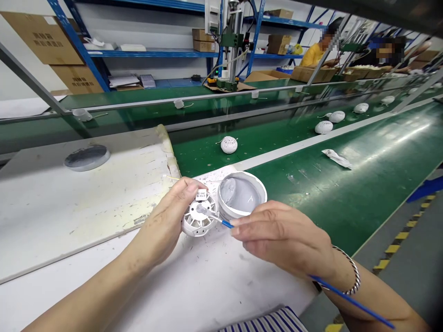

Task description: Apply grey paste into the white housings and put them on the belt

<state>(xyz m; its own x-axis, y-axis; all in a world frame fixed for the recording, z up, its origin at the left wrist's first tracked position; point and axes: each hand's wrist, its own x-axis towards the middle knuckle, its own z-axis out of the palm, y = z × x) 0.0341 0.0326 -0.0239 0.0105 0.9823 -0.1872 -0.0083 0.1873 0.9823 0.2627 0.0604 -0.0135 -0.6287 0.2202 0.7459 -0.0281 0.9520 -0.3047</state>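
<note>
- bright, even light from overhead; soft shadows beneath the right hand (280, 237) on the white counter (207, 290);
- long glare streaks along the green conveyor belt (398, 138);
- wide-angle bending tilts the blue shelving (78, 46) near the frame's edge;

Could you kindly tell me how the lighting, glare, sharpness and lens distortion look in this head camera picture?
In the head view, a long streak of glare lies across the green conveyor belt; the wide lens tilts the blue metal shelving near the edges; the white perforated plastic ball in the left hand and the blue-handled brush in the right hand look fairly sharp, under soft shadows.
</note>
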